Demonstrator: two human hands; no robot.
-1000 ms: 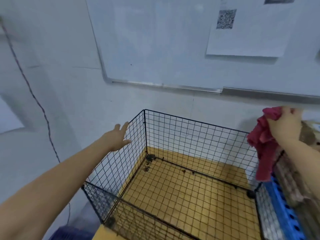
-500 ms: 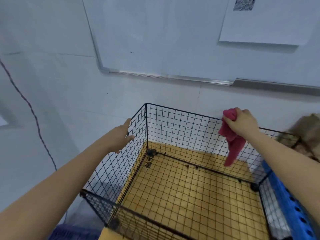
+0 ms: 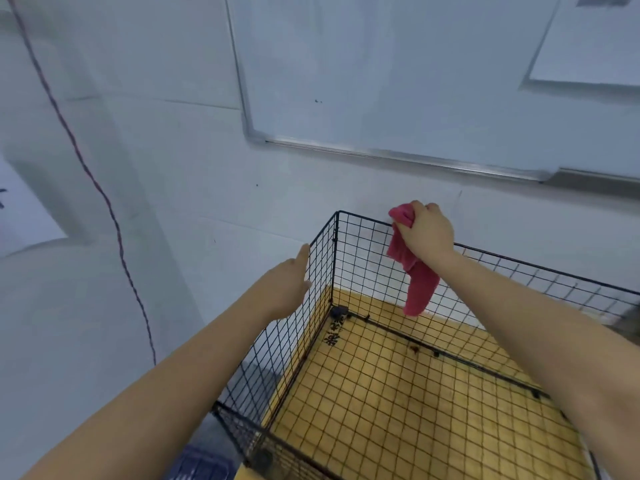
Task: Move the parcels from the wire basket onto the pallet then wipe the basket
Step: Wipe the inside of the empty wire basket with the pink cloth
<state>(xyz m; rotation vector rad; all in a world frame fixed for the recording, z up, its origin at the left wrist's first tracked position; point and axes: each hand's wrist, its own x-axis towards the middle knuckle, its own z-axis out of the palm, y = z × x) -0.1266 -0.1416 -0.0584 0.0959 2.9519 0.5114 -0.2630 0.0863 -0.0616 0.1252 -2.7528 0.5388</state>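
Observation:
A black wire basket (image 3: 322, 271) stands against the white wall, with a yellow board showing through its mesh floor and no parcels inside. My right hand (image 3: 427, 232) grips a red cloth (image 3: 414, 271) at the top rail of the basket's far side, near the far left corner; the cloth hangs down inside the mesh. My left hand (image 3: 292, 280) lies flat with straight fingers against the outside of the basket's left panel, near its top edge. No pallet or parcels are in view.
A whiteboard (image 3: 381, 71) with a metal tray hangs on the wall above the basket. A dark cable (image 3: 104, 202) runs down the wall at the left. Something blue (image 3: 204, 465) lies on the floor by the basket's near left corner.
My right hand has carried the red cloth leftward from the basket's right side to the far rail near the left corner. My left hand has stayed at the left panel. The view has turned left.

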